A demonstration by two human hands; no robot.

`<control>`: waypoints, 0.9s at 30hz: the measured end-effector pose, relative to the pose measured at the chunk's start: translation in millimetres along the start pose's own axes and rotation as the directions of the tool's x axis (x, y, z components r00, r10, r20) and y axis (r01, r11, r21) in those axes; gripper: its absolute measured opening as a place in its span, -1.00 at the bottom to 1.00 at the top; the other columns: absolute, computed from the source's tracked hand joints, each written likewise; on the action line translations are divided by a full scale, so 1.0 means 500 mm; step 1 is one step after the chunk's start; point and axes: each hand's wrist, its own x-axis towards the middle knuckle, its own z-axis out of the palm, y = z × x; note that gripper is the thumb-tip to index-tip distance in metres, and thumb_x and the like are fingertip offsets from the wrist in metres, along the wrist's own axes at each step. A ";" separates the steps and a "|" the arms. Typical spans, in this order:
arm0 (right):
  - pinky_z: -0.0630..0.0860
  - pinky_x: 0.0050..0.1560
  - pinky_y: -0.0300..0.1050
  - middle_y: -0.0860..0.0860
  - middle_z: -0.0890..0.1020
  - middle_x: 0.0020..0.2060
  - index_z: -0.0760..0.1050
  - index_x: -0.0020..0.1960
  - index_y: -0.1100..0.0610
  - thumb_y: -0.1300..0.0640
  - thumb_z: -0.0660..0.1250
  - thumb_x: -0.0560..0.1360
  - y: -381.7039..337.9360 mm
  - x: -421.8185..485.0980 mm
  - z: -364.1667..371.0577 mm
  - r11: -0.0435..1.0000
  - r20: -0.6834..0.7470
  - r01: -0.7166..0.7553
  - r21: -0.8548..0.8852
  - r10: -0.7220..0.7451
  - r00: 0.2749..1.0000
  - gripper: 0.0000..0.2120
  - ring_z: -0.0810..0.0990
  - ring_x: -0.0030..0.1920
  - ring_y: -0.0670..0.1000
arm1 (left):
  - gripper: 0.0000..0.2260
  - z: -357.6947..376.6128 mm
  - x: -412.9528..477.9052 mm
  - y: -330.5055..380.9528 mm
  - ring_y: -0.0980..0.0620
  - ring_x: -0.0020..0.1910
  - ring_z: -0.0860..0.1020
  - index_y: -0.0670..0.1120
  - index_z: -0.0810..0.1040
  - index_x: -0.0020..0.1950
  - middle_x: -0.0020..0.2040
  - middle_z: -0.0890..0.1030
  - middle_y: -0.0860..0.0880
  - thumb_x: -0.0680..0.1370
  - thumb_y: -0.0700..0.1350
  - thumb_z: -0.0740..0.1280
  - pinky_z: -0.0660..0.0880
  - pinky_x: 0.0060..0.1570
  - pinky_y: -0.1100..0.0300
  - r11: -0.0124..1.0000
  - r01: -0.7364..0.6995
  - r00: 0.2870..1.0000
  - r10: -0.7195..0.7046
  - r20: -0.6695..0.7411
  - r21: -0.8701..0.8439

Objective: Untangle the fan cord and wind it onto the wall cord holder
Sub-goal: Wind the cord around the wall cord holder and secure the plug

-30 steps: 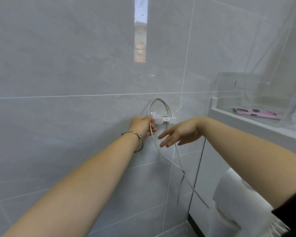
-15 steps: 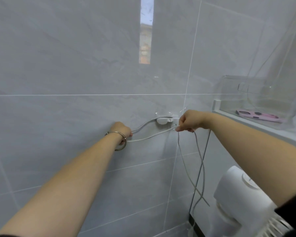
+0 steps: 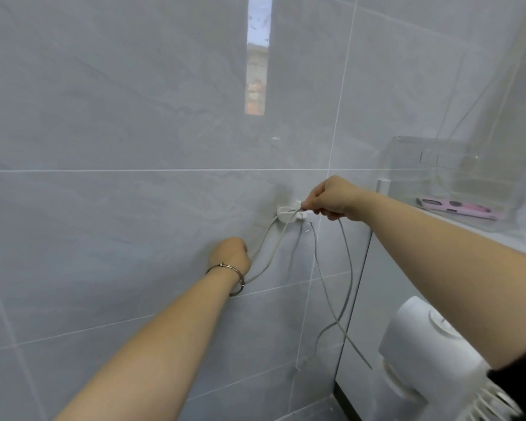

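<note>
A small white cord holder (image 3: 287,215) is stuck to the grey tiled wall. The thin grey-white fan cord (image 3: 345,268) runs over it. My right hand (image 3: 331,197) pinches the cord right at the holder's right side. From there, strands hang down and cross lower on the wall. My left hand (image 3: 231,258), with a metal bangle on the wrist, is closed on a loop of the cord below and left of the holder. The white fan (image 3: 419,344) stands at the lower right, partly behind my right arm.
A ledge (image 3: 456,221) at the right carries a clear plastic box and a pink phone case (image 3: 459,208). A dark vertical gap (image 3: 351,314) separates the tiled wall from the white cabinet under the ledge.
My left hand has dropped down and right with its loop, which now hangs below the holder. My right hand has moved slightly left onto the holder, still pinching the cord.
</note>
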 end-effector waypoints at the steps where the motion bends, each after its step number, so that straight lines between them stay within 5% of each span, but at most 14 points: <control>1: 0.27 -0.49 -0.23 0.06 0.47 -0.42 0.59 -0.25 0.25 0.23 0.42 0.44 0.001 0.000 0.004 1.000 -0.004 -0.001 -0.012 0.001 1.000 -0.88 0.32 -0.45 -0.01 | -0.72 -0.004 0.000 0.007 -0.13 0.17 0.55 -0.12 0.60 0.14 0.17 0.61 -0.13 0.49 -0.24 0.22 0.47 0.15 0.13 0.995 -0.067 0.997 0.065 -0.031 -0.068; 5: 0.26 -0.49 -0.23 0.06 0.47 -0.43 0.58 -0.28 0.25 0.22 0.42 0.43 -0.004 -0.002 0.026 0.999 -0.011 0.009 -0.046 -0.010 1.000 -0.86 0.31 -0.46 -0.01 | -0.77 -0.049 -0.026 0.066 0.01 -0.09 0.62 -0.13 0.60 0.11 -0.07 0.67 -0.12 0.51 -0.25 0.25 0.49 -0.03 0.21 0.747 -0.122 0.972 0.223 0.072 -0.653; 8: 0.25 -0.49 -0.23 0.07 0.42 -0.46 0.55 -0.27 0.26 0.22 0.42 0.44 -0.011 -0.003 0.045 0.998 -0.010 0.016 -0.056 -0.016 1.000 -0.86 0.29 -0.48 -0.01 | -0.89 -0.073 -0.040 0.096 0.16 -0.46 0.55 -0.07 0.58 -0.14 -0.45 0.59 0.02 0.53 -0.20 0.28 0.47 -0.26 0.24 0.685 -0.097 0.944 0.294 0.151 -0.722; 10: 0.25 -0.49 -0.23 0.06 0.39 -0.48 0.52 -0.30 0.23 0.20 0.42 0.43 -0.013 -0.005 0.052 0.998 0.047 0.019 -0.062 -0.017 0.999 -0.82 0.27 -0.48 -0.01 | -0.82 -0.083 -0.026 0.082 0.14 -0.57 0.50 -0.08 0.58 -0.27 -0.57 0.50 0.04 0.52 -0.20 0.30 0.47 -0.26 0.20 0.785 -0.193 0.964 0.264 0.036 -0.589; 13: 0.26 -0.50 -0.24 0.05 0.40 -0.48 0.52 -0.30 0.22 0.17 0.42 0.44 -0.012 -0.012 0.049 0.991 0.130 0.029 -0.129 -0.012 0.991 -0.81 0.27 -0.49 -0.01 | -0.84 -0.103 0.003 0.021 -0.08 -0.14 0.60 -0.13 0.66 -0.09 -0.18 0.65 -0.14 0.52 -0.16 0.28 0.46 -0.07 0.15 0.958 -0.276 0.960 0.271 -0.075 -0.078; 15: 0.25 -0.53 -0.28 0.06 0.39 -0.48 0.52 -0.25 0.25 0.21 0.42 0.43 -0.009 -0.012 0.035 0.986 0.103 0.028 -0.166 -0.011 0.995 -0.86 0.27 -0.52 -0.02 | -0.82 -0.120 0.012 -0.040 -0.17 0.04 0.58 -0.13 0.64 0.00 0.03 0.64 -0.19 0.53 -0.14 0.26 0.47 0.01 0.11 0.973 -0.198 0.977 0.206 -0.055 0.114; 21: 0.35 -0.56 -0.31 0.05 0.39 -0.51 0.50 -0.34 0.20 0.24 0.42 0.42 -0.007 -0.011 -0.002 0.989 -0.087 0.038 -0.142 -0.051 0.995 -0.81 0.33 -0.53 -0.01 | -0.80 -0.127 -0.011 -0.114 -0.20 0.08 0.55 -0.12 0.59 0.06 0.09 0.60 -0.18 0.56 -0.15 0.19 0.47 -0.02 0.09 0.902 -0.140 0.990 0.142 0.025 0.408; 24: 0.21 -0.59 -0.35 0.06 0.32 -0.48 0.53 -0.25 0.24 0.26 0.41 0.43 -0.039 -0.013 0.024 0.996 -0.055 0.083 0.035 -0.081 0.995 -0.89 0.23 -0.52 -0.01 | -0.78 -0.122 -0.010 -0.093 -0.16 0.10 0.57 -0.10 0.59 0.12 0.08 0.63 -0.13 0.50 -0.19 0.28 0.48 0.07 0.13 0.981 -0.155 0.986 0.147 0.074 0.114; 27: 0.16 -0.54 -0.30 0.04 0.31 -0.51 0.54 -0.24 0.24 0.28 0.41 0.43 -0.078 -0.012 0.061 0.992 0.032 0.102 0.077 -0.105 0.994 -0.91 0.21 -0.51 -0.02 | -0.71 -0.129 -0.019 -0.035 -0.07 0.00 0.58 -0.13 0.54 0.20 -0.05 0.63 -0.07 0.48 -0.16 0.36 0.46 0.05 0.16 0.924 -0.256 0.965 0.262 -0.018 -0.285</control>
